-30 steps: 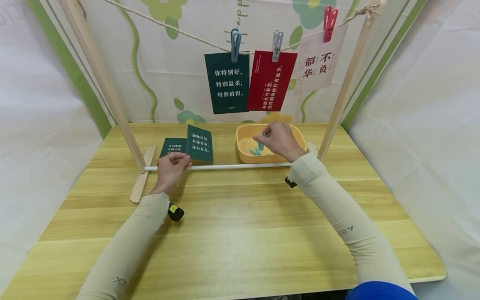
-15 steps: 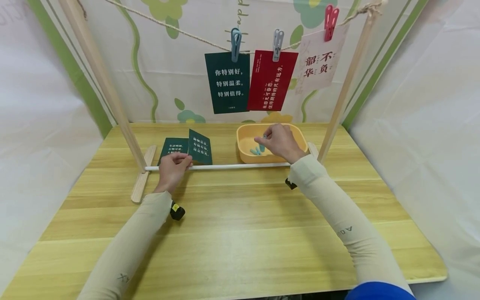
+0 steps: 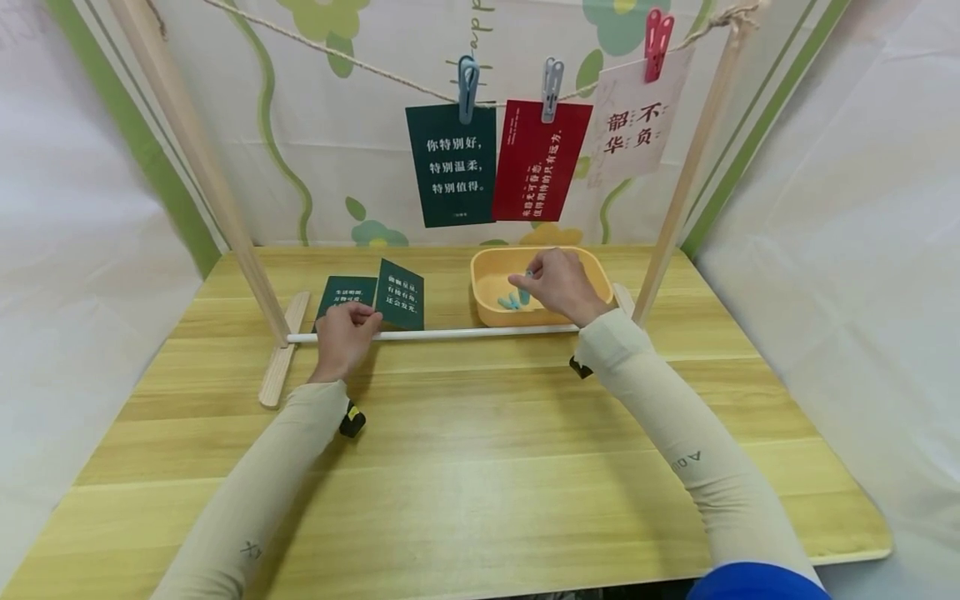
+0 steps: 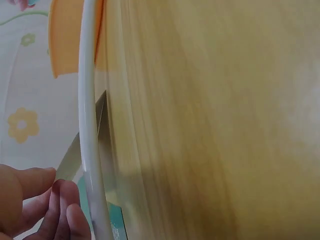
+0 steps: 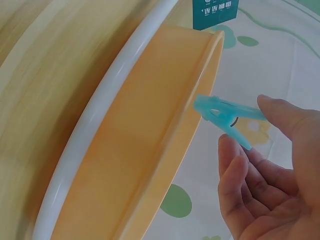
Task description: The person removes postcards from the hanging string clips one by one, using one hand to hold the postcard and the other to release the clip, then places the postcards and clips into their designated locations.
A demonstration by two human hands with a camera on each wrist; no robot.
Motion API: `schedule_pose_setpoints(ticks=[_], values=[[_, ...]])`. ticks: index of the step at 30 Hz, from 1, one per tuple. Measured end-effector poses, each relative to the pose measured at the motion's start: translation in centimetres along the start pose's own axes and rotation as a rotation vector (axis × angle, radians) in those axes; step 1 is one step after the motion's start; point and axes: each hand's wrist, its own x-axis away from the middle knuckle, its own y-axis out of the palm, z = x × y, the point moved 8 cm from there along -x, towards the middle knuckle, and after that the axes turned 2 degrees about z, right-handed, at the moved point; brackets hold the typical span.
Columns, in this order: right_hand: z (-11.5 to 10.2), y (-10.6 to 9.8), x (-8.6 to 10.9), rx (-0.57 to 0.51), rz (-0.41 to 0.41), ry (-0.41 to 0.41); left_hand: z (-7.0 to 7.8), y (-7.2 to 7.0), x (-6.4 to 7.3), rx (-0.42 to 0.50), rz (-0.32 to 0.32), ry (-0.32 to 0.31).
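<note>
My left hand [image 3: 345, 337] pinches the edge of a dark green card [image 3: 401, 296] printed with white characters, tilted up behind the white rod [image 3: 480, 333]. Another green card [image 3: 347, 292] lies on the table, partly hidden by that hand. Over the yellow basin [image 3: 487, 312], my right hand [image 3: 561, 285] pinches a turquoise clothespin [image 5: 225, 115] by its two handles, thumb on one and fingers on the other. Its nose points down toward the basin's rim in the head view. Another turquoise clothespin [image 3: 510, 302] lies in the basin.
A wooden frame with a left post [image 3: 217, 192] and right post [image 3: 693, 167] holds a sagging twine [image 3: 337, 57]. From it hang a green card [image 3: 453, 171], a red card [image 3: 540, 167] and a pale card [image 3: 641, 125], each under a clothespin.
The green card in my left hand has tipped slightly and lowered, its lower edge nearer the rod. My right hand has dipped slightly over the basin, still holding the clothespin.
</note>
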Motion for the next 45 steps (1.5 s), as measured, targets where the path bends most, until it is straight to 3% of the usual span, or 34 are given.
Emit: schedule_pose_setpoints(ticks=[9,24,35,45], values=[[0.4,0.0,-0.4,0.031,0.01,0.002,0.0,-0.3,-0.2,-0.084,0.009,0.081],[1.2,0.6,-0.8,0.035,0.012,0.004,-0.1,0.0,-0.3,-0.177,-0.02,0.083],[1.6,0.3,-0.8,0.04,-0.002,0.004,-0.1,-0.4,-0.3,-0.12,-0.005,0.092],[1.2,0.2,-0.8,0.037,-0.002,-0.017,0.4,-0.9,-0.1,-0.085,-0.029,0.096]])
